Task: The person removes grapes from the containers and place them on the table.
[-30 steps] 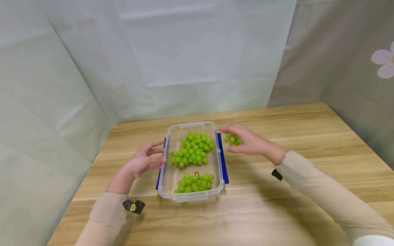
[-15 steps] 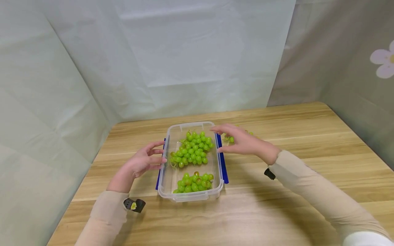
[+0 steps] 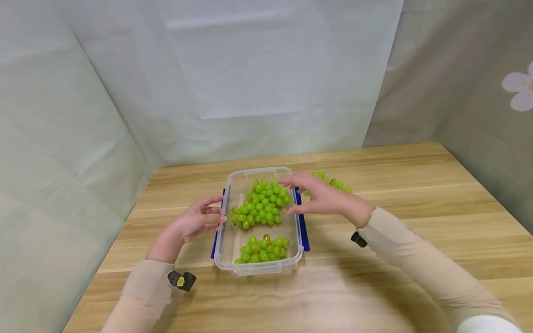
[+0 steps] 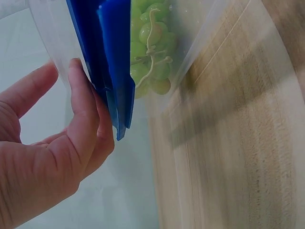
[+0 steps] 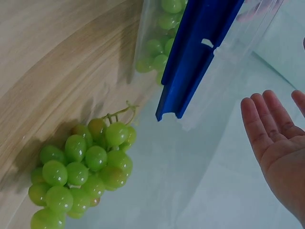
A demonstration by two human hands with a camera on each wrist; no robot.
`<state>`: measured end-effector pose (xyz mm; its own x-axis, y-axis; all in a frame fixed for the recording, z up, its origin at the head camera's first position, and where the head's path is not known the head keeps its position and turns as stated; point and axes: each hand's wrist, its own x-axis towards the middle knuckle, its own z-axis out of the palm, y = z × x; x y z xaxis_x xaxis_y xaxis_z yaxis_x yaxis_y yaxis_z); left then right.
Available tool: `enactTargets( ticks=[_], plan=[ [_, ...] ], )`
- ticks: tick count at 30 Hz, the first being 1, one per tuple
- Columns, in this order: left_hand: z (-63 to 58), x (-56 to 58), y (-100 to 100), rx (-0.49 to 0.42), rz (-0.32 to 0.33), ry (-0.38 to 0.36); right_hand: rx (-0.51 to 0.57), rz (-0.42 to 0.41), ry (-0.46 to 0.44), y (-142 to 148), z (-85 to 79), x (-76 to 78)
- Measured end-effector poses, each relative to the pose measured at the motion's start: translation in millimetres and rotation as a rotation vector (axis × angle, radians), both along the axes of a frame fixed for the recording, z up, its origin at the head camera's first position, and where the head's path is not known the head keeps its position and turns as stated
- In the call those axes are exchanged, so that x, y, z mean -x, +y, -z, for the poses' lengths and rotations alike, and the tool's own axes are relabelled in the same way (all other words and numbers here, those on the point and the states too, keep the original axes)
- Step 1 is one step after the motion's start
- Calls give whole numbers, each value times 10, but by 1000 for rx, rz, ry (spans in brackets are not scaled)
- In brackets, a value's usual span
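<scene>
A clear plastic food container, lidless with blue side clips, stands on the wooden table. Inside it lie green grapes: a larger mass toward the back and a smaller bunch at the near end. My left hand is at the container's left side, fingers loosely bent, fingertips right at the rim and beside the blue clip. Over the right rim hovers my right hand, fingers spread with nothing in them. Another grape bunch lies on the table right of the container, partly hidden by that hand in the head view.
Pale cloth hangs behind the table and along its left side. Greyish cloth with a flower print hangs on the right. Wooden tabletop extends to the right of the container and in front of it.
My right hand has moved left, from beside the loose grape bunch to over the container's right rim, uncovering more of that bunch. My left hand stays at the left side.
</scene>
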<state>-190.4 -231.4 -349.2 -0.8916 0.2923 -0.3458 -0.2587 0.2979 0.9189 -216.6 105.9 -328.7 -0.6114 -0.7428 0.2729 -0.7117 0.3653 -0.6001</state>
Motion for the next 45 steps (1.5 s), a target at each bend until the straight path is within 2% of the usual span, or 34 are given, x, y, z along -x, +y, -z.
enactTargets(
  ticks=[7, 16, 25, 36, 45],
  plan=[
    [13, 3, 1, -11, -2, 5, 1, -66, 53, -68, 12, -25],
    [22, 20, -4, -16, -1, 6, -53, -94, 4, -179, -3, -57],
    [25, 30, -1, -20, -1, 7, -120, -96, 12, -295, 17, -120],
    [39, 41, -10, -26, 13, 4, -175, -104, -123, -399, 110, -229],
    [36, 44, -21, -28, 15, 0, -191, -150, -83, -483, 146, -258]
  ],
)
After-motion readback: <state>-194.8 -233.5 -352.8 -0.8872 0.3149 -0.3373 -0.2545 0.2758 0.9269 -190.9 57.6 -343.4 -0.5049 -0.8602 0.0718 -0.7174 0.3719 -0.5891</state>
